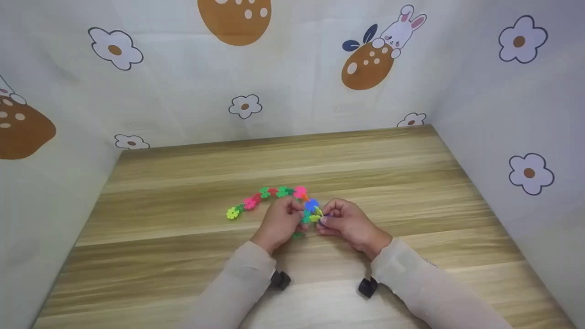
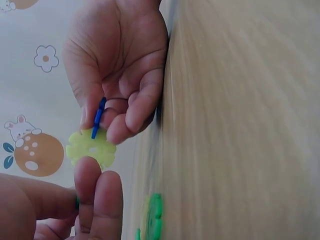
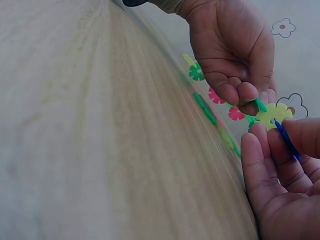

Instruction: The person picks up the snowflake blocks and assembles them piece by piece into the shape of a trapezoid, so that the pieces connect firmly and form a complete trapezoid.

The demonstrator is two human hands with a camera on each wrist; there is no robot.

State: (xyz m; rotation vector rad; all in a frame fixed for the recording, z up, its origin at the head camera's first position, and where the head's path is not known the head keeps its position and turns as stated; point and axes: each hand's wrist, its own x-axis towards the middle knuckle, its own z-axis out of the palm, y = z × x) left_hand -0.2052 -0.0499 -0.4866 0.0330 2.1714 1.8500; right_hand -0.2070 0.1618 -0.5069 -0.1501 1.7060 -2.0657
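A curved chain of interlocking flower-shaped plastic discs in yellow, green, pink, red, orange and blue lies on the table, its yellow end disc (image 1: 232,213) at the left. My left hand (image 1: 279,221) pinches a green disc (image 3: 260,104) between thumb and fingers. From that disc a pale yellow disc (image 2: 90,149) reaches toward the right hand. My right hand (image 1: 352,224) pinches a dark blue disc (image 2: 98,117), held edge-on against the yellow one. Near the hands, a blue disc (image 1: 312,205) belongs to the chain. Fingers hide part of the green disc.
The wood-grain table (image 1: 183,256) is bounded by pale cloth walls (image 1: 292,73) at the back and sides, printed with flowers and rabbits. Lower chain pieces, with a green disc (image 2: 156,216) among them, lie close to the left hand. Black wrist mounts (image 1: 280,279) hang under both sleeves.
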